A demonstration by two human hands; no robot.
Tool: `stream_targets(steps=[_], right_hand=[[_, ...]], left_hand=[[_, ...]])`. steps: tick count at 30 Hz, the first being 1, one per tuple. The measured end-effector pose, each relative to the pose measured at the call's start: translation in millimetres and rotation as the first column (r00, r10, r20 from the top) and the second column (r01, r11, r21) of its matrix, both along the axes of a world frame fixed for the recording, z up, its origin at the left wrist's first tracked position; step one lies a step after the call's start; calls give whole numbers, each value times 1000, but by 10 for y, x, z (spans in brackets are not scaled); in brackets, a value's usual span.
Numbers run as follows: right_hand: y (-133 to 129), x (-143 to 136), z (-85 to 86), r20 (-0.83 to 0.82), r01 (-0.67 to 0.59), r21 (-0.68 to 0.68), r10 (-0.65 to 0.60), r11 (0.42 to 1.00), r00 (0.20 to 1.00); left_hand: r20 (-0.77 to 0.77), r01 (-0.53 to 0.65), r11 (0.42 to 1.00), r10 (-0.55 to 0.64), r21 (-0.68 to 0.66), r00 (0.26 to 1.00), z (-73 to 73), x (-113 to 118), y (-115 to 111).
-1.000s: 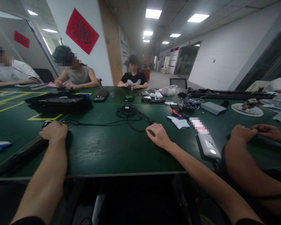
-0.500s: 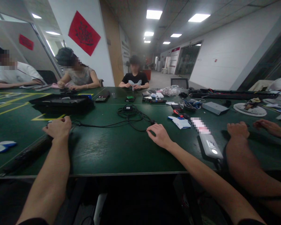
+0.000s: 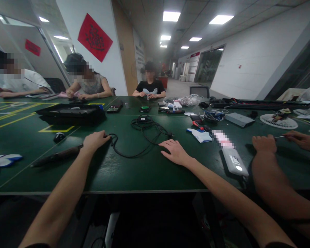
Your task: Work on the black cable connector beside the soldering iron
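My left hand (image 3: 96, 140) is closed at the right end of a long, dark stick-shaped tool (image 3: 58, 156), whose other end points left toward the table's front. A black cord (image 3: 130, 157) leaves this hand and curves right into a loose coil. The grip itself is hidden by the fingers. Palm down, my right hand (image 3: 176, 152) lies on the green table (image 3: 134, 175), its thumb and fingers apart. Its fingertips are at the cord, beside a plug (image 3: 172, 135). In the coil's far part lies a small black block with a white label (image 3: 142, 119).
A small black object (image 3: 59, 137) and blue-white gloves (image 3: 5, 160) lie left. Behind them stands a black tray (image 3: 71, 112). On the right are a red-handled screwdriver (image 3: 197, 125), a white glove (image 3: 201, 136), a white power bank-like device (image 3: 234, 162) and a co-worker's hands (image 3: 265, 143).
My left hand has moved right, bringing the dark tool along and slackening the cord into a curve. The small black object now shows where that hand was. My right hand's fingers have spread slightly.
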State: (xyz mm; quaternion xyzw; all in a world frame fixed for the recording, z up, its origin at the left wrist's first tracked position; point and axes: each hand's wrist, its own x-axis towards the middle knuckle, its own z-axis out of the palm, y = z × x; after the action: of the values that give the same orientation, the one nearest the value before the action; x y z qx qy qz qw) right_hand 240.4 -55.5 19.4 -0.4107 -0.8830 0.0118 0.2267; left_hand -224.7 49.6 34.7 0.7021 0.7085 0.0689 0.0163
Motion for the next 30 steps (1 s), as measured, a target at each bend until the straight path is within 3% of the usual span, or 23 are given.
stream_targets(steps=[2, 5, 8, 11, 13, 15, 16, 18, 20, 21, 25, 28, 30], right_hand=[[45, 20, -45, -1, 62, 19, -62, 998, 998], [119, 66, -139, -4, 187, 47, -187, 981, 982], [189, 139, -234, -12, 326, 62, -326, 943, 945], [240, 225, -251, -42, 426, 72, -424, 902, 904], [246, 253, -193, -97, 476, 89, -468, 875, 878], [215, 220, -105, -151, 440, 134, -420, 888, 895], [186, 173, -65, -160, 375, 154, -352, 914, 922], [119, 30, -23, -72, 131, 128, -123, 983, 990], [86, -141, -40, 61, -107, 45, 104, 993, 993], [103, -215, -65, 84, -147, 25, 144, 989, 986], [450, -296, -161, 53, -59, -14, 59, 998, 997], [834, -141, -187, 89, 124, -68, -118, 990, 989], [998, -7, -214, 161, 267, -139, -244, 954, 956]], left_hand=[[-79, 62, 998, -61, 14, 995, -43, 338, 6], [-112, 347, 937, -341, 37, 933, -102, 903, -86], [-133, 671, 734, -658, 104, 741, -134, 1419, -300], [-150, 852, 507, -840, 130, 522, -125, 1763, -537], [-147, 905, 405, -895, 128, 422, -105, 1863, -645], [-133, 922, 362, -916, 135, 379, -85, 1866, -690], [-125, 921, 362, -916, 143, 380, -78, 1838, -689], [-114, 905, 394, -903, 162, 414, -68, 1748, -649], [-107, 877, 446, -877, 176, 468, -62, 1641, -577], [-101, 860, 477, -861, 183, 499, -61, 1590, -536], [-54, 795, 580, -801, 177, 596, -66, 1452, -408], [-27, 785, 597, -793, 165, 608, -76, 1423, -376], [-22, 788, 593, -797, 165, 604, -83, 1423, -370]])
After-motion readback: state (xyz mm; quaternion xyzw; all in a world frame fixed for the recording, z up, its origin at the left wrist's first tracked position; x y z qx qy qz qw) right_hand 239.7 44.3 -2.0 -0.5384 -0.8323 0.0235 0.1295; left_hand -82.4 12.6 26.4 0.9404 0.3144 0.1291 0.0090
